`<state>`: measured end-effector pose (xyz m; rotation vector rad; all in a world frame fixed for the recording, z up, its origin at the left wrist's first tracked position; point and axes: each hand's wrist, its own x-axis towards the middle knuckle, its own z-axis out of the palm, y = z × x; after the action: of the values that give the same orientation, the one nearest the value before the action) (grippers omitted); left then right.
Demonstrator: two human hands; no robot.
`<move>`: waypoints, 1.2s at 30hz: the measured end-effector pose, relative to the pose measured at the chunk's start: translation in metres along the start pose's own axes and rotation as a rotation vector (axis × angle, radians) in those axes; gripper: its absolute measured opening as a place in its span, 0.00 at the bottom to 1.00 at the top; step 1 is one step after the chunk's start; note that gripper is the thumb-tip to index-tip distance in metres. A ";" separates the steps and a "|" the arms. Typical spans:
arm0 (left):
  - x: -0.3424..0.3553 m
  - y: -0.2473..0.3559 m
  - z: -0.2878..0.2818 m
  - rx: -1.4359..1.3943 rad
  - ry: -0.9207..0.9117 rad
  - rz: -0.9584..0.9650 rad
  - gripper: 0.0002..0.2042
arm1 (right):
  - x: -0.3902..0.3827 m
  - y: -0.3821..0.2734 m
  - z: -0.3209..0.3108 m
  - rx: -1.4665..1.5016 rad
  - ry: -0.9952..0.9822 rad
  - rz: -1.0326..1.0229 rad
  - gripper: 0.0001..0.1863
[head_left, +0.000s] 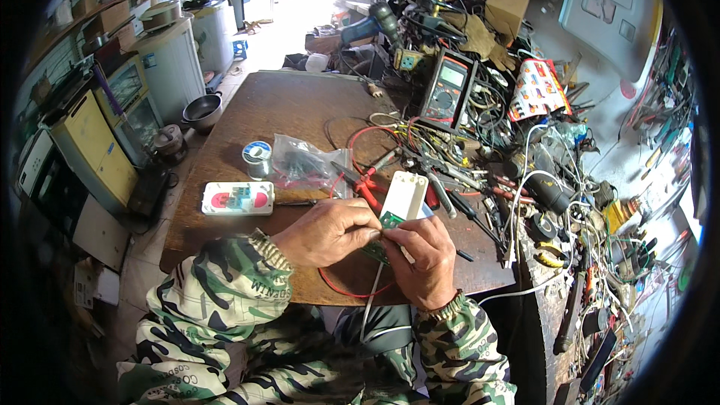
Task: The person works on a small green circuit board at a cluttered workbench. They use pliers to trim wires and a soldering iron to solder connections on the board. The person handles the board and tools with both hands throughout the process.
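In front of me, both hands meet over a small green circuit board (390, 220). My right hand (424, 259) is closed around its right side, partly covering it. My left hand (330, 231) is pinched at the board's left edge; whatever lies between those fingertips is too small to make out. Just beyond the board is an open white plastic housing (405, 195). A thin white cord (372, 292) hangs below my hands. Left of them lies a white cover (238, 199) with red and blue markings, beside a screwdriver (296, 202). Red-handled pliers (366, 189) rest behind my fingers.
A solder spool (257, 159) and a clear plastic bag (307, 161) sit farther back on the brown table (262, 109). A multimeter (448, 90) leans among tangled cables at right. Tools and wires crowd the right side. A dark pot (202, 110) stands on the left.
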<state>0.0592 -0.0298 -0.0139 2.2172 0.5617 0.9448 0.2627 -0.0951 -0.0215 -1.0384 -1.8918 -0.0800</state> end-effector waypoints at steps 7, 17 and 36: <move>-0.003 0.005 -0.011 0.100 0.082 -0.009 0.06 | 0.006 -0.001 0.000 0.004 0.067 0.042 0.10; -0.006 0.000 -0.006 0.106 0.118 -0.090 0.07 | -0.008 0.001 -0.042 0.012 -0.021 0.129 0.13; -0.018 -0.079 -0.049 -0.089 0.200 -0.169 0.08 | -0.329 -0.006 -0.552 -0.418 1.006 1.288 0.13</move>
<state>0.0008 0.0334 -0.0530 1.9743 0.7702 1.0870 0.7096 -0.5525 0.0373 -1.8451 -0.1293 -0.1968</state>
